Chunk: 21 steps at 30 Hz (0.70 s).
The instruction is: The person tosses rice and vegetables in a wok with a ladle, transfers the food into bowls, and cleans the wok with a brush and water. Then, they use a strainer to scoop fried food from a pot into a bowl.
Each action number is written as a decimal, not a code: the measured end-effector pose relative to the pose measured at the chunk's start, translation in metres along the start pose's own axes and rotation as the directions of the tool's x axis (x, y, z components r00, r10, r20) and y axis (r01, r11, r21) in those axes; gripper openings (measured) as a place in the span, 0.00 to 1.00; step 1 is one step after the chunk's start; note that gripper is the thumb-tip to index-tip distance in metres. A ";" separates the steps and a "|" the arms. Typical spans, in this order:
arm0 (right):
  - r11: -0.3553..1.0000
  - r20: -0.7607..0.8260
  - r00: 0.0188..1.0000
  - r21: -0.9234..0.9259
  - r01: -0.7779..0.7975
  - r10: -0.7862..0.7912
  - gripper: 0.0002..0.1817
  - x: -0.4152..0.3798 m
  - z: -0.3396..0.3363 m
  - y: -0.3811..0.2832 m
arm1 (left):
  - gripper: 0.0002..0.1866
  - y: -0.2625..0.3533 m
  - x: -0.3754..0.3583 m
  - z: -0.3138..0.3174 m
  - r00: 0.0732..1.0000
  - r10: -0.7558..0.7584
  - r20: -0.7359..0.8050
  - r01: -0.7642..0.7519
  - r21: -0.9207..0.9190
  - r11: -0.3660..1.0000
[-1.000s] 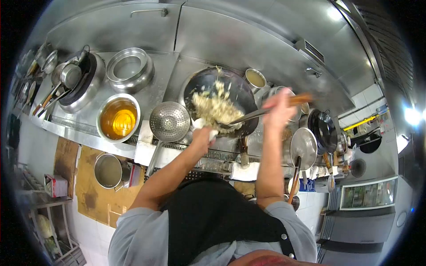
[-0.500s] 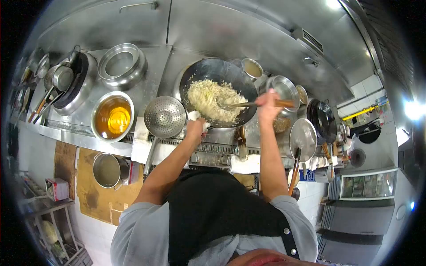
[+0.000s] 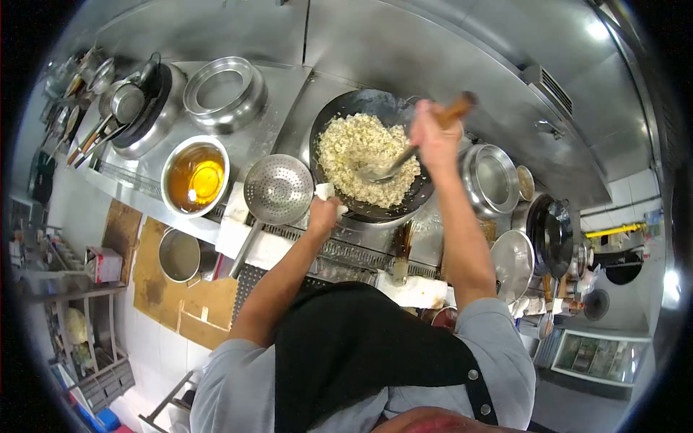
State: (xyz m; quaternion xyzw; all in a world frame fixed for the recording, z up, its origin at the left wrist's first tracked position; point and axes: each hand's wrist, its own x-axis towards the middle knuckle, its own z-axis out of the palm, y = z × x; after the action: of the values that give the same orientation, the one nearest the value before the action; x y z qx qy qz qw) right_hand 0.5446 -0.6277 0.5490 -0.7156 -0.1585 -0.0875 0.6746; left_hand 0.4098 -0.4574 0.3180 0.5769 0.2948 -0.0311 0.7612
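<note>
A black wok (image 3: pixel 330 115) on the stove holds a heap of fried rice (image 3: pixel 368 137) with small pale and greenish bits. My left hand (image 3: pixel 325 213) is closed on a folded white cloth (image 3: pixel 325 191) at the wok's near left edge; the part of the wok under the cloth is hidden. My right hand (image 3: pixel 437 141), slightly blurred, is wrapped round the wooden handle of a metal ladle (image 3: pixel 395 167). The ladle slants down to the left, its head in the rice. Left of the wok, near my left hand, lies a round perforated strainer (image 3: pixel 279 189).
A bowl of amber oil (image 3: pixel 225 173) and a lidded-looking metal pot (image 3: pixel 249 112) stand to the left. On the right are a steel pot (image 3: pixel 498 180), a large mesh strainer (image 3: pixel 512 263) and stacked black woks (image 3: pixel 557 238). A bamboo brush (image 3: pixel 401 260) lies in front.
My right hand has risen and swung the ladle's handle up, so it stands steeper. The rice is more spread out. The whole view has shifted and tilted; my left hand stays at the wok's edge.
</note>
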 end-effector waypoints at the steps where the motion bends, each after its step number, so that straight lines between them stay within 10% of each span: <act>1: 0.991 -0.051 0.991 0.048 0.124 -0.121 0.17 -0.004 -0.005 -0.021 | 0.10 0.001 -0.003 0.001 1.000 -0.012 0.008 0.012 -0.046 0.999; 4: 0.875 -0.053 0.985 0.451 0.173 -0.167 0.18 -0.015 -0.010 0.024 | 0.10 -0.002 -0.001 -0.001 0.999 -0.032 0.017 0.032 -0.036 0.999; 8: 0.938 0.153 0.988 0.345 -0.022 -0.033 0.19 -0.016 -0.007 0.031 | 0.11 -0.007 -0.001 0.004 0.998 0.004 -0.064 -0.009 -0.074 0.997; 11: 0.825 0.177 0.950 0.552 0.121 -0.257 0.19 -0.022 -0.032 0.003 | 0.12 -0.004 0.000 0.002 0.997 -0.048 -0.061 0.048 -0.009 0.999; 21: 0.842 0.263 0.935 0.536 0.062 -0.236 0.15 -0.026 0.000 0.026 | 0.14 -0.007 0.000 0.002 0.996 -0.038 -0.079 0.041 0.033 0.999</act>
State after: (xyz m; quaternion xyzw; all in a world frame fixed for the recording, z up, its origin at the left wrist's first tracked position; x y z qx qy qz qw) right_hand 0.5291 -0.6321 0.5162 -0.4968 -0.3389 0.0226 0.7986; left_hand 0.4086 -0.4616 0.3124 0.5849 0.3352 -0.0284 0.7380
